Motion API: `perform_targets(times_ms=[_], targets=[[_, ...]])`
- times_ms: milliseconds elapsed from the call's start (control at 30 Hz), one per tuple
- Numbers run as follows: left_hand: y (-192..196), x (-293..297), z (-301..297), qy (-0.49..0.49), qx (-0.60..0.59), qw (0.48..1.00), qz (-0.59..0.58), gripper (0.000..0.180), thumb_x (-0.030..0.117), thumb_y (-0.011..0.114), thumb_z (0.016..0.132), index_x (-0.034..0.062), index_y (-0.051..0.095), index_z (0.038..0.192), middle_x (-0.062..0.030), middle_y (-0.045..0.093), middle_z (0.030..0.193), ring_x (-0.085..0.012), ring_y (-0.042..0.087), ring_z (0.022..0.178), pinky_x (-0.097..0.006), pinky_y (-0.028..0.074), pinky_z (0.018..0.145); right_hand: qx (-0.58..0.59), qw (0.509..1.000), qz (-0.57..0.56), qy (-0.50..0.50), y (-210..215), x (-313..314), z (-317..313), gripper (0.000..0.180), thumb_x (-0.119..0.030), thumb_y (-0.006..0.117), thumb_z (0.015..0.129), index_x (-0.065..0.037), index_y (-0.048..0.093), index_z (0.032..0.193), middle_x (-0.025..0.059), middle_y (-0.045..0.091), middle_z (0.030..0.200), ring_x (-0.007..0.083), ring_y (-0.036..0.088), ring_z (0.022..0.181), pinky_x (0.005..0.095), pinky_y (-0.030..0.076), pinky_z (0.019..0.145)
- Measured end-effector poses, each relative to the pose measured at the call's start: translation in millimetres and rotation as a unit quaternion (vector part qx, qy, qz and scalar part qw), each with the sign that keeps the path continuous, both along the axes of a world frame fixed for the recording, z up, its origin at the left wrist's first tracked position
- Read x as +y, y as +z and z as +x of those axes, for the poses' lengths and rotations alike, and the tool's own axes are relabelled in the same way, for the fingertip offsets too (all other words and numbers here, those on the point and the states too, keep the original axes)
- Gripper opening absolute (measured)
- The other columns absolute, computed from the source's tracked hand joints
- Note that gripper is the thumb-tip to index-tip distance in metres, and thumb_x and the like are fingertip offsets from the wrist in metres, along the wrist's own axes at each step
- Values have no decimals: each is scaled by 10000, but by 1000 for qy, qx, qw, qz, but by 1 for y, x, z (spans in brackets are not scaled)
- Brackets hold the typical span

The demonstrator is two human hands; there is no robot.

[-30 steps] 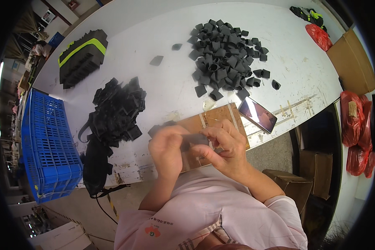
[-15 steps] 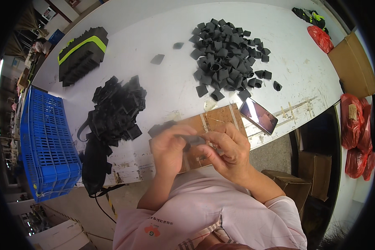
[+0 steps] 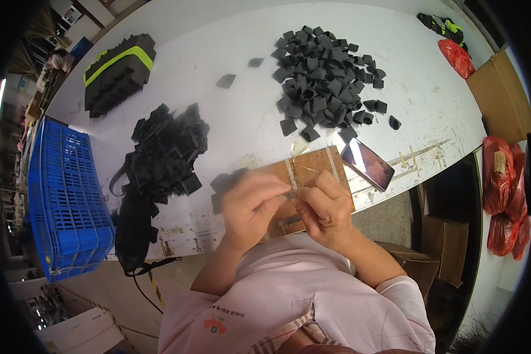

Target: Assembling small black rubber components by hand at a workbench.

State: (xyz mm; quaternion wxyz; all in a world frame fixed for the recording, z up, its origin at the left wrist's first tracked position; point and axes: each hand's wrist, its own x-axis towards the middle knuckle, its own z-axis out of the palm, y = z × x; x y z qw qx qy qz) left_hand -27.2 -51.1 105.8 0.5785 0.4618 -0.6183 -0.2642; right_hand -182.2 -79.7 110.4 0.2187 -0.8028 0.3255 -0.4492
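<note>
My left hand (image 3: 252, 203) and my right hand (image 3: 325, 207) meet over a brown board (image 3: 321, 164) at the table's near edge. Their fingertips pinch together on a small black fabric piece (image 3: 291, 195), mostly hidden by the fingers. Below them, another dark strip (image 3: 290, 220) shows against the board. Beside my left hand, several black pieces (image 3: 223, 184) lie partly covered by it. A heap of flat black strips (image 3: 168, 150) is further left. Beyond the board spreads a large pile of dark grey folded loops (image 3: 321, 79).
A phone (image 3: 367, 164) lies right of the board. At the far left are a banded dark stack (image 3: 121, 74) and a blue plastic crate (image 3: 71, 200). Red plastic bags (image 3: 498, 177) and a cardboard box (image 3: 501, 94) are at the right. Two loose grey pieces (image 3: 225, 81) lie mid-table.
My hands have drawn closer together, their fingertips now meeting. The black piece between them, plainer before, is now mostly covered. A dark strip shows beneath the hands on the board.
</note>
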Motion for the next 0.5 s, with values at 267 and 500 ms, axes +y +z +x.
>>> perform_targets(times_ms=[267,500], targets=[[-14,-10,3,3,-54,994,-95,170,153,626,776,-14,593,778,-110,593,724,-223,563,705,-283,451,610,10,1000,-24,17,1,-6,7,195,18,630,532,-26,546,702,66,457,664,219,449,578,317,367,426],[-34,-8,5,28,-49,996,-63,119,-24,615,709,3,603,823,-89,589,755,-233,559,690,-286,453,622,87,996,-18,22,7,-15,0,157,-21,650,593,-34,550,714,48,478,646,175,453,554,285,353,421]])
